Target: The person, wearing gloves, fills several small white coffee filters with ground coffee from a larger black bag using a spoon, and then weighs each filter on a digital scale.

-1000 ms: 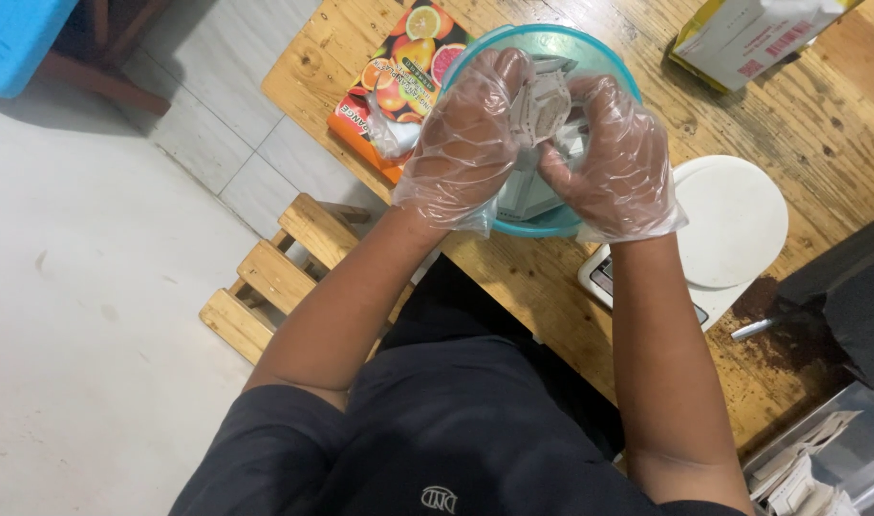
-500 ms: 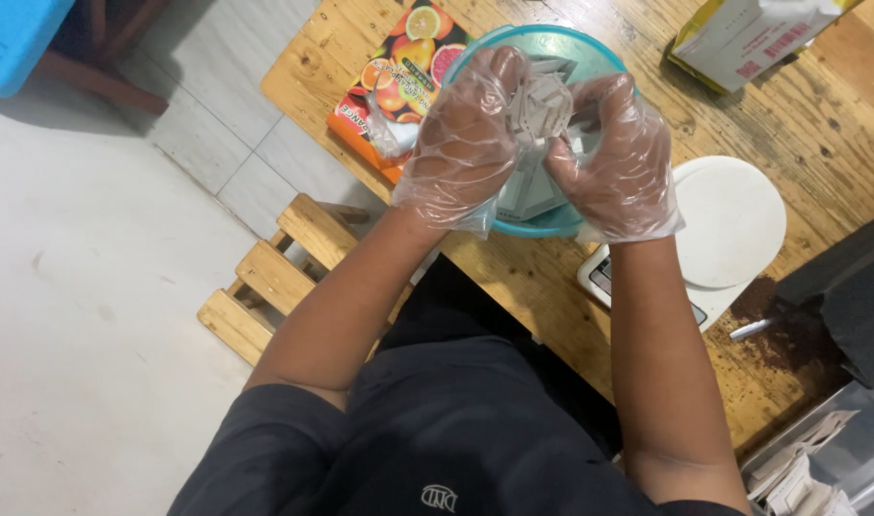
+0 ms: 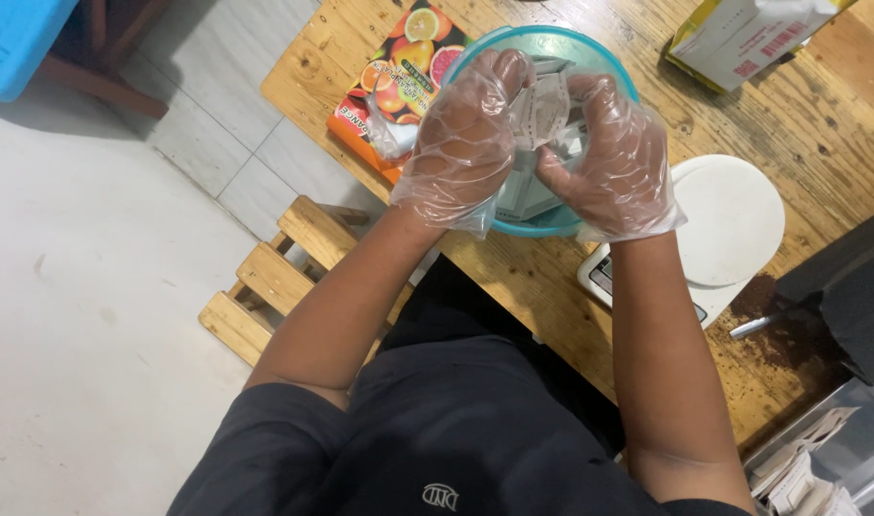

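Looking down onto a wooden desk (image 3: 513, 277), slanted across the upper right of the view, with a slatted wooden stool (image 3: 274, 277) on the tiled floor beside it. Carrying, near its edge, a teal bowl (image 3: 551, 38); just beside that, towards the right, a round white scale (image 3: 728, 220); on the other side, touching the bowl or nearly so, a flat orange carton (image 3: 408, 57) printed with citrus fruit. Further back, a pale cardboard box (image 3: 743, 38); by the scale, a dark scatter of grounds (image 3: 771, 325).

Hovering over the bowl, both in thin clear gloves: left hand (image 3: 461, 134) and right hand (image 3: 614, 158). Pinching between them a small white sachet (image 3: 544, 110), held upright above the bowl's middle, clear of the pale packets (image 3: 523, 196) lying inside. Left grip curled over the sachet's left edge, fingers pressed together on it; right grip closed on the opposite edge, thumb side hidden behind the paper.

Compared with a second ago: hands drawn slightly apart, hardly shifted over the bowl otherwise. Showing more of the sachet now, stretched flatter between the two grips rather than tucked under the knuckles. Pointing, as a judgement, to a pulling or opening of the sachet under way, with no sign yet of a tear or of anything falling out. Bowl, scale and carton unmoved.
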